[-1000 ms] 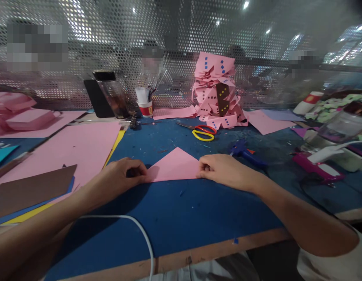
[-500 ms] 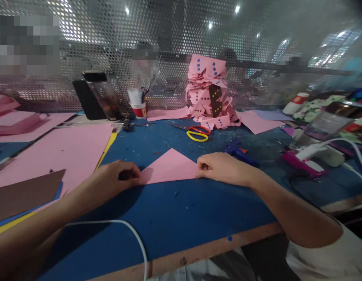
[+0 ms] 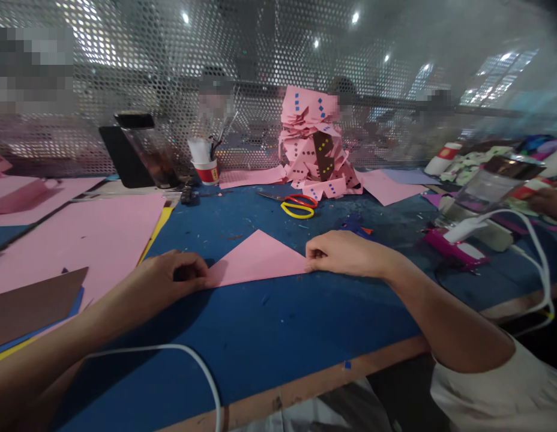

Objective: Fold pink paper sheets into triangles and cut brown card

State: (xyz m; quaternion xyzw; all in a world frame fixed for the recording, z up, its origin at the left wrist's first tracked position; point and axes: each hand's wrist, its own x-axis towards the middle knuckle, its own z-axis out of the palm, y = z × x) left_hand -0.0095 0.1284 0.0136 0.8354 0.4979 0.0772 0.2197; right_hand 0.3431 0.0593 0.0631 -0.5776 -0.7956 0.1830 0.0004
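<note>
A pink paper triangle [image 3: 259,261] lies on the blue tabletop, its peak pointing away from me and its long straight edge toward me. My left hand [image 3: 177,276] pinches the left corner between thumb and fingers. At the opposite corner, my right hand [image 3: 337,255] grips the paper with curled fingers. Beyond the triangle lie scissors [image 3: 299,207] with one red and one yellow handle loop. A dark blue glue gun [image 3: 356,225] is partly hidden behind my right hand.
A tall pink paper stack with printed squares [image 3: 312,147] stands at the back. Pink sheets [image 3: 111,231] and a brown sheet [image 3: 39,303] lie left. A paper cup [image 3: 206,171] holds tools. A white cable [image 3: 188,348] crosses the front. A clear jar [image 3: 481,186] stands right, near another person's hand [image 3: 551,204].
The view has shifted slightly. My hands are a little farther apart, and more of the triangle's long edge shows. Another person's hand has come into view at the far right.
</note>
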